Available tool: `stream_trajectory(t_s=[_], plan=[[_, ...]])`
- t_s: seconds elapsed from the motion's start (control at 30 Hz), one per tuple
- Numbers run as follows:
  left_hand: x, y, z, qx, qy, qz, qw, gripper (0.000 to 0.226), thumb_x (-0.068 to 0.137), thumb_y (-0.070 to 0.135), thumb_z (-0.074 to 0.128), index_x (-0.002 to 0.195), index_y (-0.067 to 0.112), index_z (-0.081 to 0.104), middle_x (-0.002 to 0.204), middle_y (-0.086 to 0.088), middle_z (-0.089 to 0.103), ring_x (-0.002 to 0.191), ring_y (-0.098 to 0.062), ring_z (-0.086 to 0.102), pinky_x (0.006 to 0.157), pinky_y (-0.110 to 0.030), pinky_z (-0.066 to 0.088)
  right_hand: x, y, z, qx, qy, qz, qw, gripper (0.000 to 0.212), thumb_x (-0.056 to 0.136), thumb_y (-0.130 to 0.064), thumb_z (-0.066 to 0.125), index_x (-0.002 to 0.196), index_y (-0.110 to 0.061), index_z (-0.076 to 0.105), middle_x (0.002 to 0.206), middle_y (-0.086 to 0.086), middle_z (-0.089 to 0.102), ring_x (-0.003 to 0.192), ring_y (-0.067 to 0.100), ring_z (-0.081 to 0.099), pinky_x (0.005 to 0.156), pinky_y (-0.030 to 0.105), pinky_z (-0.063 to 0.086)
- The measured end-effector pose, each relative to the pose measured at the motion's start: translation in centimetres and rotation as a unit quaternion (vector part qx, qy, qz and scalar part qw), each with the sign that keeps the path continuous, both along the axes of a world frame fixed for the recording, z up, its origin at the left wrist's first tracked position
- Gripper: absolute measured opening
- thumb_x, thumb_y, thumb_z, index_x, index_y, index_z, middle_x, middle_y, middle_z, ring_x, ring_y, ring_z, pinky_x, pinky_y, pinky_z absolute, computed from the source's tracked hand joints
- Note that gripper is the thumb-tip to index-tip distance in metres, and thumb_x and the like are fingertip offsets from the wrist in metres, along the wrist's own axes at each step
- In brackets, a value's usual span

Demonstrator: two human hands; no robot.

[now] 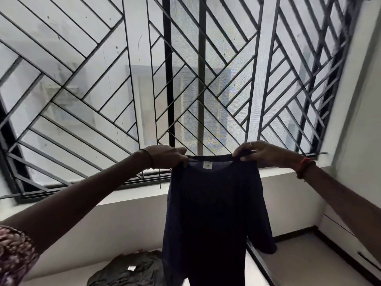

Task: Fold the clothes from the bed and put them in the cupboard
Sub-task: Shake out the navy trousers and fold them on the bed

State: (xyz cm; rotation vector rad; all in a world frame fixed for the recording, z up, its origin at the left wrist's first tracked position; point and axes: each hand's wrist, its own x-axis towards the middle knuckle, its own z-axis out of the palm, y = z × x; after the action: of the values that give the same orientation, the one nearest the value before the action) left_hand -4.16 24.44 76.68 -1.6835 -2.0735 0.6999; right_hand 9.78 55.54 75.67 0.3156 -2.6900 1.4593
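Observation:
A dark navy T-shirt (212, 213) hangs full length in front of the window, held up by its collar. My left hand (167, 156) pinches the left side of the neckline. My right hand (261, 152) pinches the right side. A small white size label shows inside the collar between my hands. One sleeve sticks out at the lower right. A crumpled grey-green garment (127, 271) with a small white tag lies on the bed below, partly hidden by the shirt.
A large window with a black metal grille (171, 79) fills the wall ahead, above a white sill (127, 197). A dark bed edge (261, 265) runs diagonally at the lower right, with floor beyond and a white wall (362, 120) at right.

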Motion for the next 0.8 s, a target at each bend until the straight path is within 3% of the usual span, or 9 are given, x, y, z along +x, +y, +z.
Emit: stream_trajectory(t_s=[0.1, 0.23, 0.37, 0.43, 0.5, 0.6, 0.7, 0.8], plan=[[-0.3, 0.3, -0.2, 0.072, -0.079, 0.013, 0.994, 0.032, 0.096, 0.009, 0.038, 0.126, 0.013, 0.048, 0.115, -0.005, 0.051, 0.086, -0.026, 0.062, 0.069, -0.039, 0.052, -0.1, 0.2, 0.1, 0.057, 0.026, -0.028, 0.998, 0.018, 0.081, -0.002, 0.071, 0.097, -0.009, 0.071, 0.101, -0.001, 0.071, 0.097, 0.006, 0.063, 0.083, 0.015, 0.046], [-0.6, 0.2, 0.0, 0.059, -0.097, 0.027, 0.993, 0.024, 0.096, 0.012, 0.041, 0.117, 0.009, 0.053, 0.106, -0.007, 0.053, 0.082, -0.028, 0.061, 0.071, -0.044, 0.051, -0.3, 0.4, 0.2, 0.094, 0.034, -0.056, 0.993, 0.019, 0.074, -0.006, 0.078, 0.092, -0.01, 0.072, 0.093, 0.001, 0.072, 0.088, 0.005, 0.064, 0.079, 0.013, 0.045], [-0.3, 0.1, 0.4, 0.085, -0.103, 0.04, 0.99, 0.019, 0.091, 0.012, 0.045, 0.106, 0.008, 0.056, 0.099, -0.006, 0.056, 0.081, -0.026, 0.061, 0.074, -0.035, 0.049, -0.6, 0.2, 0.5, 0.135, 0.026, -0.058, 0.989, 0.022, 0.072, -0.009, 0.08, 0.092, -0.011, 0.071, 0.09, 0.006, 0.072, 0.083, 0.008, 0.064, 0.077, 0.018, 0.047], [-0.2, -0.1, 0.3, 0.107, -0.107, 0.035, 0.988, 0.021, 0.087, 0.018, 0.043, 0.101, 0.01, 0.057, 0.095, -0.003, 0.058, 0.082, -0.024, 0.06, 0.083, -0.031, 0.046, -0.6, 0.2, 0.7, 0.14, 0.025, -0.059, 0.988, 0.023, 0.072, -0.008, 0.08, 0.093, -0.009, 0.071, 0.094, 0.014, 0.071, 0.084, 0.013, 0.064, 0.079, 0.024, 0.048], [-0.5, -0.5, 0.0, 0.129, -0.103, 0.032, 0.986, 0.036, 0.082, 0.035, 0.038, 0.102, 0.012, 0.058, 0.094, 0.0, 0.06, 0.085, -0.022, 0.061, 0.097, -0.034, 0.041, -0.5, 0.1, 0.8, 0.14, 0.023, -0.053, 0.988, 0.021, 0.073, -0.004, 0.079, 0.092, -0.007, 0.07, 0.094, 0.019, 0.07, 0.083, 0.015, 0.063, 0.076, 0.023, 0.048], [-1.8, -1.0, -1.0, 0.164, -0.108, 0.028, 0.98, 0.04, 0.085, 0.046, 0.049, 0.107, 0.014, 0.062, 0.097, 0.004, 0.065, 0.094, -0.017, 0.063, 0.105, -0.036, 0.035, -0.6, -0.1, 1.0, 0.145, 0.039, -0.048, 0.987, 0.019, 0.072, 0.0, 0.078, 0.085, -0.013, 0.072, 0.074, 0.008, 0.069, 0.068, 0.002, 0.061, 0.062, 0.012, 0.044], [-2.2, -1.4, -1.5, 0.257, -0.223, -0.002, 0.94, 0.035, 0.083, 0.044, 0.058, 0.097, 0.014, 0.067, 0.092, 0.004, 0.07, 0.088, -0.014, 0.067, 0.089, -0.035, 0.048, -0.9, -0.1, 0.9, 0.14, 0.073, -0.054, 0.986, 0.025, 0.069, 0.001, 0.079, 0.088, -0.014, 0.07, 0.061, -0.01, 0.062, 0.058, -0.002, 0.054, 0.058, 0.012, 0.042], [-2.6, -1.8, -2.1, 0.362, -0.348, -0.019, 0.865, 0.01, 0.082, 0.013, 0.07, 0.09, 0.01, 0.066, 0.086, 0.013, 0.068, 0.085, -0.007, 0.065, 0.082, -0.025, 0.052, -0.9, 0.1, 0.7, 0.104, 0.09, -0.06, 0.989, 0.027, 0.07, 0.006, 0.077, 0.089, -0.011, 0.068, 0.061, -0.007, 0.061, 0.058, -0.002, 0.054, 0.06, 0.013, 0.043]])
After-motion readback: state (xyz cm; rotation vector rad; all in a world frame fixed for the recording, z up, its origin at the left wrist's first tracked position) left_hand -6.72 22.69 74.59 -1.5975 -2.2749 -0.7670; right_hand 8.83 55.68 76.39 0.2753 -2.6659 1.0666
